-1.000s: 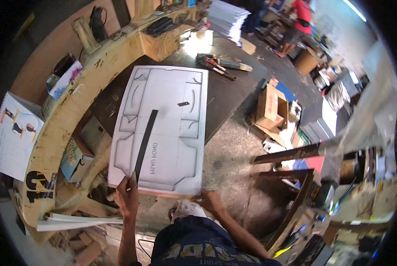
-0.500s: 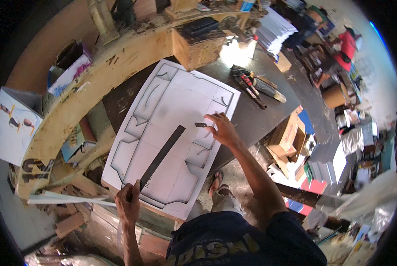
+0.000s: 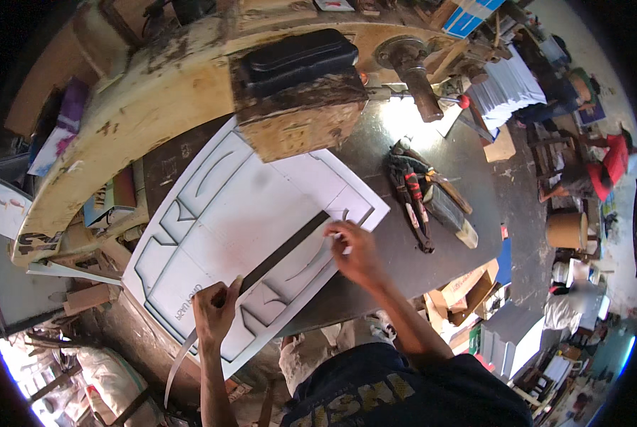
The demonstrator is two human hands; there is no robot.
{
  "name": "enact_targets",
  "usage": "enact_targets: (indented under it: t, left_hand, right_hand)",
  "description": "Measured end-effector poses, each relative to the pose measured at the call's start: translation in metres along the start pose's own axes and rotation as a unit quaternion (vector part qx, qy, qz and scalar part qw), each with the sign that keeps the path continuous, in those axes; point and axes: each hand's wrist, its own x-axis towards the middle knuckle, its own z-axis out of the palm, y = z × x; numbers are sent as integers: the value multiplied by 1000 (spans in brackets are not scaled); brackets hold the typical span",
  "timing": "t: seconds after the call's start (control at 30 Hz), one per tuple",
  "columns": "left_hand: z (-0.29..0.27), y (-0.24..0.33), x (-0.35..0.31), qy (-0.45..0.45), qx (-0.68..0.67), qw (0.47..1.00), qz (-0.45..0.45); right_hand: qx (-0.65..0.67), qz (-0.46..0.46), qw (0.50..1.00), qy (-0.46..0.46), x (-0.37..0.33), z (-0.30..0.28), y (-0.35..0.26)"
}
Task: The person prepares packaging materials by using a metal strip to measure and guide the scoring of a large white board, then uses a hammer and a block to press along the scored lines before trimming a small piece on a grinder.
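My left hand [image 3: 217, 310] is closed around a long, flat dark strip [image 3: 284, 250], which slants up to the right over a white board [image 3: 226, 235]. A thin pale tail [image 3: 179, 364] of what looks like the same strip hangs below that hand. Beside the strip's far end is my right hand [image 3: 354, 250], its fingers curled together; whatever they hold is too small or blurred to make out. Dark narrow strips stand on edge in the board, forming straight and curved outlines. Handwriting marks its near left part.
A yellow machine arm [image 3: 112, 153] curves over the board, with a wooden block [image 3: 307, 121] and a black case [image 3: 300, 60] at its end. Pliers-like tools [image 3: 412, 192] and a hammer-like tool [image 3: 452, 213] lie on the dark table [image 3: 475, 178]. A person in red [image 3: 610, 167] is at far right.
My view has shifted, and the board now sits partly under the wooden block. The right hand's fingers have curled in; the small dark piece seen between them before no longer shows.
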Motion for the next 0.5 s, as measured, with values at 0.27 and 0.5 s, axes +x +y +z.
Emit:
enact_targets:
  t: [0.27, 0.5]
  left_hand:
    - [67, 20, 51, -33, 2, 999, 7]
    - [92, 17, 60, -113, -64, 989, -63]
  right_hand:
    - [-163, -250, 952, -69, 92, -105, 19]
    - [-189, -356, 893, -202, 139, -100, 52]
